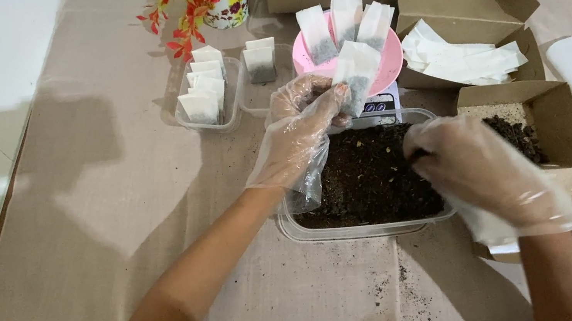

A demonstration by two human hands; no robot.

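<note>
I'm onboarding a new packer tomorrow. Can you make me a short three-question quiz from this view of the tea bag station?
1. True or false: the left hand holds a small white tea bag above the clear tub of dark loose tea.
2. Where do the filled bags stand upright on the scale? A) in the pink bowl B) in a blue mug C) on a metal plate
3. Fill in: the right hand reaches into the tub, and both hands wear thin clear plastic ____.

Key: 1 true; 2 A; 3 gloves.
</note>
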